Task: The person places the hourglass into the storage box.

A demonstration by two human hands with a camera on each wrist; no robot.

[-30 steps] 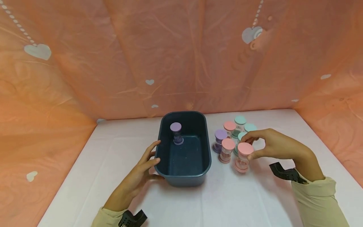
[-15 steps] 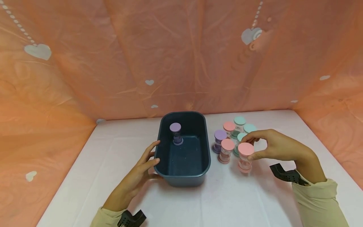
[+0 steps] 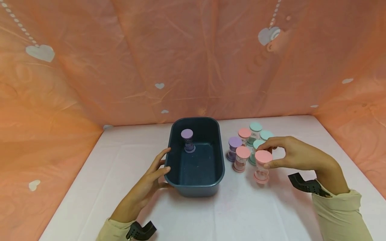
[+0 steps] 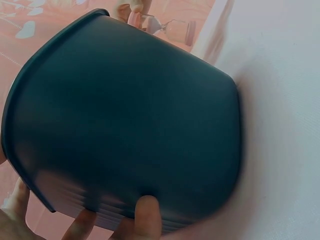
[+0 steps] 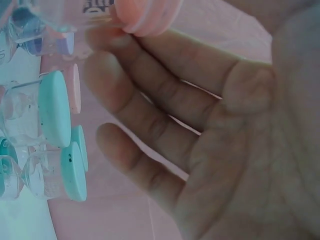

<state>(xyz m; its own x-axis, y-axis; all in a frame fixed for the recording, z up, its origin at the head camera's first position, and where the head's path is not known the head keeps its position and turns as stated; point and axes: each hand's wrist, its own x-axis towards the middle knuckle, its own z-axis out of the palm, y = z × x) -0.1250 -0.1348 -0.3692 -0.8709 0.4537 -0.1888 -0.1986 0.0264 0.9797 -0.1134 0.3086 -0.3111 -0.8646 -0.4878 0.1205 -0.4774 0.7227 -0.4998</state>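
Observation:
My right hand (image 3: 297, 154) pinches a pink-capped sand timer (image 3: 261, 174) upright near its top, between thumb and fingers. In the right wrist view its pink cap (image 5: 152, 17) shows by the fingertips, with the other fingers spread. My left hand (image 3: 144, 190) rests against the left side of a dark blue bin (image 3: 199, 191), fingertips at its rim and outer wall. Inside the bin stands a purple sand timer (image 3: 188, 144), towards the back left. The left wrist view shows fingers touching the bin's outer wall (image 4: 125, 115).
Between bin and right hand stands a cluster of sand timers: a purple one (image 3: 234, 147), a front pink one (image 3: 240, 160), a rear pink one (image 3: 244, 133) and several mint green ones (image 3: 255, 127). A white cloth (image 3: 241, 214) covers the table; orange sheeting (image 3: 193, 67) hangs behind.
The pink sand timer in my right hand has shifted slightly right, away from the front pink one, and stands straighter. The left hand and the bin have stayed put.

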